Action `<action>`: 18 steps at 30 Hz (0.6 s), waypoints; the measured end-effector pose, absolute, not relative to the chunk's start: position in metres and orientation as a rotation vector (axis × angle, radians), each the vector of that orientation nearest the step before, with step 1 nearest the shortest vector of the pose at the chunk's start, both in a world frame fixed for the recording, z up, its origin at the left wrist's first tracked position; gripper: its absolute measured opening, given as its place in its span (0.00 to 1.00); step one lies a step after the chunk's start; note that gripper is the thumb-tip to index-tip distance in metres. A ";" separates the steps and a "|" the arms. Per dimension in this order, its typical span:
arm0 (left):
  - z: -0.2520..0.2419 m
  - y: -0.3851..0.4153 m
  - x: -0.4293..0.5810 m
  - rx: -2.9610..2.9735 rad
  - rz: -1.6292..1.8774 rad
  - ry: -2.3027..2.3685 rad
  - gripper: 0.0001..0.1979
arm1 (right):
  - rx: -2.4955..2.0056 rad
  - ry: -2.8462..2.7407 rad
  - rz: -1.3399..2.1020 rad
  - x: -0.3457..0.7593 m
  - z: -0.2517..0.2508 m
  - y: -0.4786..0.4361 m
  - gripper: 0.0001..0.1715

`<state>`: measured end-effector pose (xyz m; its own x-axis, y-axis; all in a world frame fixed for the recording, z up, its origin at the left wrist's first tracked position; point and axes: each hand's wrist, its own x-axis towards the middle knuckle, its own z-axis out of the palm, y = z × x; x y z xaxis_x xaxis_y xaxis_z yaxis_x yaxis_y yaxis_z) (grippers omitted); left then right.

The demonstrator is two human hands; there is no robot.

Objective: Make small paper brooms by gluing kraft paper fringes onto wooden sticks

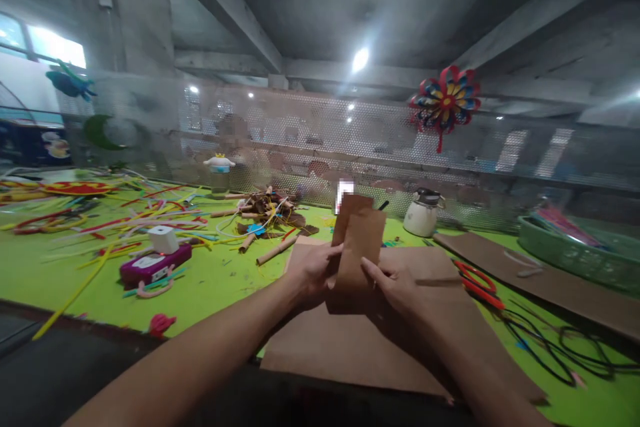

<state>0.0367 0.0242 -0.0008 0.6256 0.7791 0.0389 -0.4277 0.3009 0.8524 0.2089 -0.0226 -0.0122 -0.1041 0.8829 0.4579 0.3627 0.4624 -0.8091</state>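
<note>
A folded piece of brown kraft paper (pixel 361 247) stands upright between my two hands, its panels bent apart at the top. My left hand (pixel 316 270) grips its left side, the thumb against the paper and the other fingers partly hidden behind it. On the right edge, my right hand (pixel 393 280) pinches the same piece with thumb and fingers. Below both hands a large brown paper sheet (pixel 345 353) lies flat on the green tabletop, reaching the front edge. Scissors with orange handles (pixel 480 283) lie at the sheet's right edge.
Pipe cleaners (pixel 150 220) scatter across the left, near a purple power strip (pixel 155 265) with a white plug. Brown paper rolls (pixel 275 250) lie behind my left hand. A white jug (pixel 421 213), green basket (pixel 570 247) and black cord (pixel 555 353) are at right.
</note>
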 end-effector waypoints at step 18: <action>0.003 0.007 0.041 1.022 0.554 0.159 0.20 | -0.980 -1.275 0.850 0.204 -0.016 -0.015 0.20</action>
